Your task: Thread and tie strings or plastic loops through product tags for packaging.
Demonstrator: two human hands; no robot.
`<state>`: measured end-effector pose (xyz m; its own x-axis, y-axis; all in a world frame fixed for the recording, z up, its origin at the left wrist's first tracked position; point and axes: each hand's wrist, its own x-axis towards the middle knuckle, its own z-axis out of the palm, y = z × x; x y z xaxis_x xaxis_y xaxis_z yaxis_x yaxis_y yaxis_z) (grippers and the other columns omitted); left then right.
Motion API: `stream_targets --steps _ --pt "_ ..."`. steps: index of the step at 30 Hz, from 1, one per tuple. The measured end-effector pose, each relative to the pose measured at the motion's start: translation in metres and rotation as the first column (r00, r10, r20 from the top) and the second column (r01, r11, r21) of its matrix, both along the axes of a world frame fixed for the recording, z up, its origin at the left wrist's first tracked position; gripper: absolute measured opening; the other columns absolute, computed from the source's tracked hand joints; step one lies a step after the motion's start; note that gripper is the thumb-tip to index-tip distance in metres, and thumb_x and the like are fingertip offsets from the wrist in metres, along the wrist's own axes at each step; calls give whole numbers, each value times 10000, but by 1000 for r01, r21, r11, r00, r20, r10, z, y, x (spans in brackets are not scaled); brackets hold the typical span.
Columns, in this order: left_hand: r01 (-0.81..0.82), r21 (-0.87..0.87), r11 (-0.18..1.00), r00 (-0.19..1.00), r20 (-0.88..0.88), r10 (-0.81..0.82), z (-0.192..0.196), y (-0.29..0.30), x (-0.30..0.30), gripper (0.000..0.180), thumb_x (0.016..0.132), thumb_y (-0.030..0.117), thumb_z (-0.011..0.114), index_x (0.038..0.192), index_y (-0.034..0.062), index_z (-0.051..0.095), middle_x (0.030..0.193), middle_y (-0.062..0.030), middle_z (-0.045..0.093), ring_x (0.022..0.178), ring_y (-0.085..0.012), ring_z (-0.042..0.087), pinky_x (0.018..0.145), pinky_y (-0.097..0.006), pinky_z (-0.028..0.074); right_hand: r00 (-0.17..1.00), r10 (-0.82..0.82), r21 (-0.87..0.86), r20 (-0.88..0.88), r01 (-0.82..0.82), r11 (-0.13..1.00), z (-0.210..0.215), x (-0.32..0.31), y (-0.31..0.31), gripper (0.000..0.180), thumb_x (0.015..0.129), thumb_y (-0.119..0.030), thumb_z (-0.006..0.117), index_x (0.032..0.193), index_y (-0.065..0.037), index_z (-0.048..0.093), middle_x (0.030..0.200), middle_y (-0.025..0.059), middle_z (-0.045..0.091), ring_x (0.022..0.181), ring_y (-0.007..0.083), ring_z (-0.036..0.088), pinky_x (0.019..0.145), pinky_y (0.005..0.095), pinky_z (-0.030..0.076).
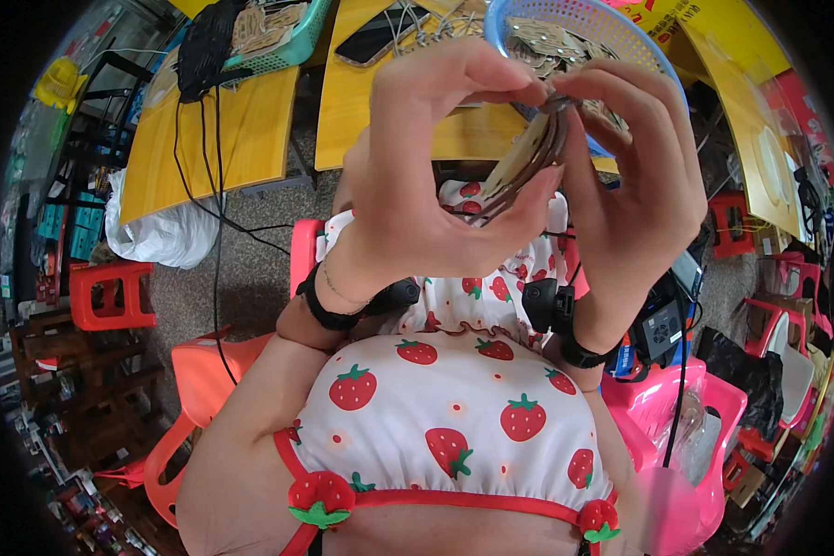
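Observation:
Raised close in front of me, both hands are closed on a small bundle of flat cream and dark brown strips (525, 153); its exact kind I cannot make out. My left hand (403, 171) pinches the upper end with a forefinger, while its thumb lies along the lower side. At that same upper end, my right hand (653, 162) grips with thumb and forefinger, so the fingertips of both hands nearly meet. Behind the right hand stands a blue plastic basket (499, 32) holding many flat beige and brown pieces. Fingers partly cover the bundle.
On the yellow table (343, 130) lie a dark phone (380, 39) and pale cords. A green basket (308, 37) of brown pieces and a black mesh item (206, 51) stand left. Black cables (219, 176) hang near a white bag (171, 222). Red stools (111, 295) flank me.

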<state>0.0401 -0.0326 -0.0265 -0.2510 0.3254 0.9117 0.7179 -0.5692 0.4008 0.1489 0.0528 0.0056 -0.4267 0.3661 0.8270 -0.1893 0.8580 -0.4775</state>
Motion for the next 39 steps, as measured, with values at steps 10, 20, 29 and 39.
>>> stream_targets --steps 10,20,29,39 --pt "141 -82 987 961 -230 -156 20 -10 -9 658 603 -9 692 1161 -13 343 970 -210 579 870 -255 606 784 -325 500 969 179 228 -171 -138 964 -11 0 15 280 689 211 600 949 117 557 953 183 566 842 290 643 665 313 590" --pt "425 11 905 893 163 -421 24 -25 -9 482 723 -8 714 1117 -13 437 912 -166 565 774 -238 583 753 -342 475 858 435 149 -274 -409 900 -12 -11 9 116 787 109 594 870 82 518 825 174 529 723 320 639 687 426 564" --pt "110 -203 973 984 -116 -136 36 -33 -27 279 590 -38 754 833 10 625 897 -121 560 820 -214 548 704 -303 450 833 508 -35 -219 -527 849 -14 -4 10 117 817 -21 642 822 39 541 805 178 572 726 315 642 683 402 548" --pt "128 -234 964 955 -231 -183 38 -32 -29 285 547 -10 753 819 -6 669 783 -94 560 726 -214 529 626 -318 430 746 578 -306 -332 -664 682 -18 -6 6 178 744 -72 743 777 12 590 761 146 634 674 189 576 608 263 460"
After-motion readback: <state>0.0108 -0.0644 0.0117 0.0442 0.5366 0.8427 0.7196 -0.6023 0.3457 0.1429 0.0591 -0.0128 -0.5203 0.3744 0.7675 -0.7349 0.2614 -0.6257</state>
